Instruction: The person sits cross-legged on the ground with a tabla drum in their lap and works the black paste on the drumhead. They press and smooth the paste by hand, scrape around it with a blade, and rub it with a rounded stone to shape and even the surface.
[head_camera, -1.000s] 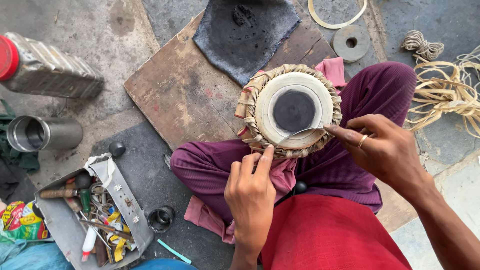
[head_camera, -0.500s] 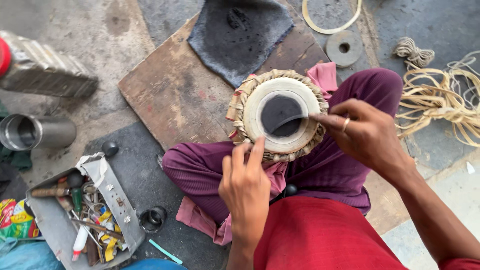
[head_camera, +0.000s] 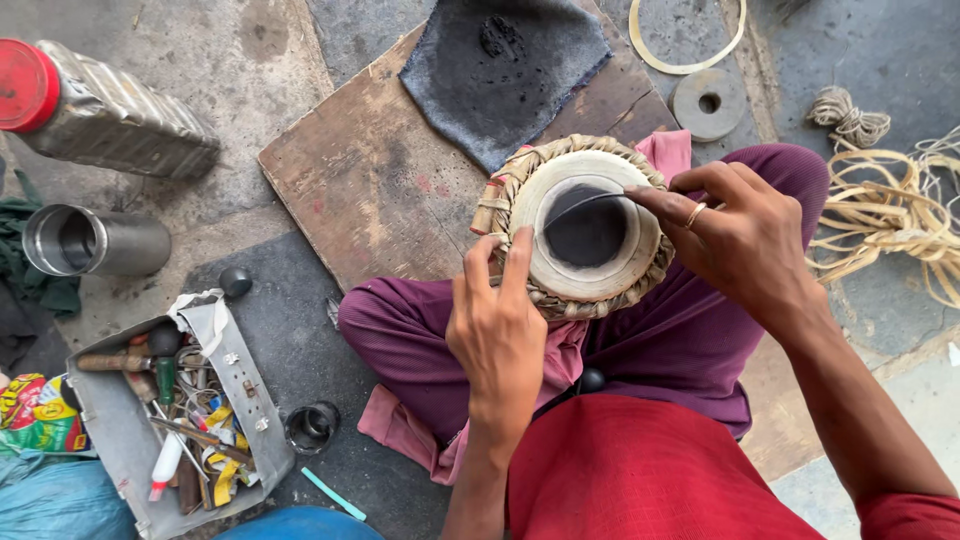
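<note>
Two hands work — my left hand (head_camera: 497, 335) lies open on the drum (head_camera: 583, 226), my right hand (head_camera: 735, 240) pinches a thin blade (head_camera: 583, 201).

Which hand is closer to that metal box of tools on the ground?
Left. The left hand rests on the drum's near edge, on the toolbox side; the right hand is beyond the drum, farther away.

A floor workshop: an open tool tin (head_camera: 120, 440), a worn wooden board (head_camera: 370, 180) and coiled cane strips (head_camera: 890, 220).

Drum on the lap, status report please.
Left hand steadies the drum at its near rim. Right hand pinches a thin blade over the black patch. Nothing in the way.
</note>
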